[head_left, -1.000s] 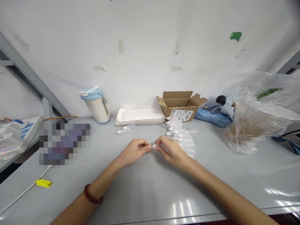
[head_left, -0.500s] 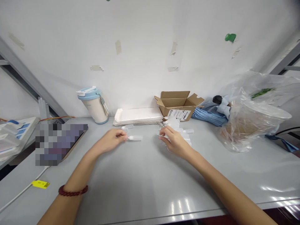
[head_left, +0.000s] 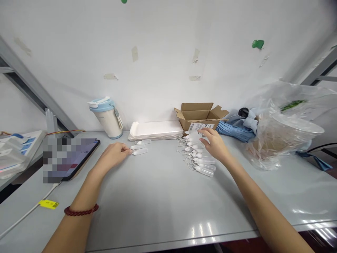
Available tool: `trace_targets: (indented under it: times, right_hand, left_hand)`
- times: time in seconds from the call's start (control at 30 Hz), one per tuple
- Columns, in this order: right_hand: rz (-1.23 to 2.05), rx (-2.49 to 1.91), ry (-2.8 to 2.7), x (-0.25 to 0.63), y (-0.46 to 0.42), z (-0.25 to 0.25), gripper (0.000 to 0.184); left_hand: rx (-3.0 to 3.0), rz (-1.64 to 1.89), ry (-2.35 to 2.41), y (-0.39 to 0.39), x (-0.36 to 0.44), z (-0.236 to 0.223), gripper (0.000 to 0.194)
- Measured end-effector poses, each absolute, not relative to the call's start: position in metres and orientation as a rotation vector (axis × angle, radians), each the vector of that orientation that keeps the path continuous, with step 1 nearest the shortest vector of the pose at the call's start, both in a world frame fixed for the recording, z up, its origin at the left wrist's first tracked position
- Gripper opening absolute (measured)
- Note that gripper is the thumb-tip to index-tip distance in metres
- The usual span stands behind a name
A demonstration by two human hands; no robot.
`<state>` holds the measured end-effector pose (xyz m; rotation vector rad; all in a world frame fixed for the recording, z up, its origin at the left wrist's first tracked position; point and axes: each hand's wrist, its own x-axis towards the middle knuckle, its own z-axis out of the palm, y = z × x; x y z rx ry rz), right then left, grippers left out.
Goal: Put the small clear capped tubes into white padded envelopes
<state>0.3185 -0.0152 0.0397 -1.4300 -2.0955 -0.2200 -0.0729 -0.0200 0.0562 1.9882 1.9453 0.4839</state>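
Note:
My left hand [head_left: 112,156] lies on the grey table with its fingers curled, the tips touching a small white capped tube [head_left: 139,151] beside two others of the same kind [head_left: 142,142]. My right hand [head_left: 214,142] reaches over the far end of a row of several clear tubes with white caps [head_left: 198,156]. Its fingers are spread and hold nothing that I can see.
Along the wall stand a blue-lidded cup [head_left: 107,117], a stack of white trays [head_left: 155,130] and an open cardboard box [head_left: 201,117]. A blue folded umbrella [head_left: 234,130] and a large plastic bag [head_left: 286,130] fill the right. A phone [head_left: 81,153] lies at the left.
My left hand carried one tube leftward and set it down beside the others. My right hand moved from the near end of the tube row toward the cardboard box.

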Motion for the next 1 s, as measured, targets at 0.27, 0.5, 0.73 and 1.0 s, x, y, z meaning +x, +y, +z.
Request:
trace_targets:
  times: [0.27, 0.5, 0.73, 1.0]
  right_hand:
    - [-0.164, -1.417, -2.15, 0.322, -0.01, 0.032, 0.028]
    - [-0.141, -1.496, -2.113, 0.319, -0.01, 0.031, 0.026]
    - [-0.148, -1.468, -2.079, 0.315, -0.014, 0.037, 0.024]
    - [-0.025, -1.274, -1.96, 0.286, -0.039, 0.06, 0.019]
  left_hand:
    - [2.01, 0.416, 2.05, -0.021, -0.071, 0.056, 0.025]
    - [1.902, 0.748, 2.205, -0.028, -0.05, 0.065, 0.024]
    - [1.906, 0.96, 2.024, -0.037, -0.023, 0.059, 0.024]
    - [1.953, 0.885, 1.612, -0.049, 0.006, 0.047, 0.025]
